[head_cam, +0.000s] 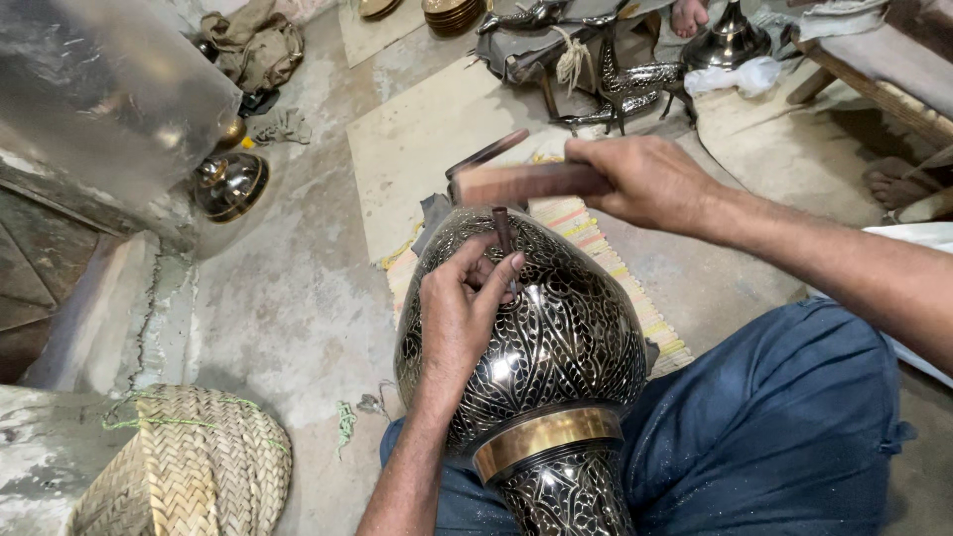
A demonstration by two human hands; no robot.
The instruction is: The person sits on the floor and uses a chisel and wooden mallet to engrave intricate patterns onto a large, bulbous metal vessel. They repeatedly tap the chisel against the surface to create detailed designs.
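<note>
Floor: bare, stained concrete (pixel 288 298) is seen underfoot, partly covered by a pale mat (pixel 417 149) and a striped woven rug (pixel 596 248).
Vase: a large engraved metal vase (pixel 556 337), dark with silver leaf patterns and a brass band (pixel 546 437) at the neck, is laid across the lap on blue trousers (pixel 774 427), its body pointing away.
Left hand (pixel 462 308): the wrist is bent over the vase's shoulder; thumb and fingers are pinched closed on a small chisel (pixel 503 233), which is held nearly upright with its tip on the engraved surface.
Right hand (pixel 645 179): the forearm is brought in from the right; the fingers are wrapped tight around a wooden mallet (pixel 521 182), which is held level just above the chisel's head.
Surroundings: a woven straw basket (pixel 189 467) is placed at lower left, a brass bowl-shaped piece (pixel 230 184) at upper left, and metal animal figures (pixel 625 89) farther back.
</note>
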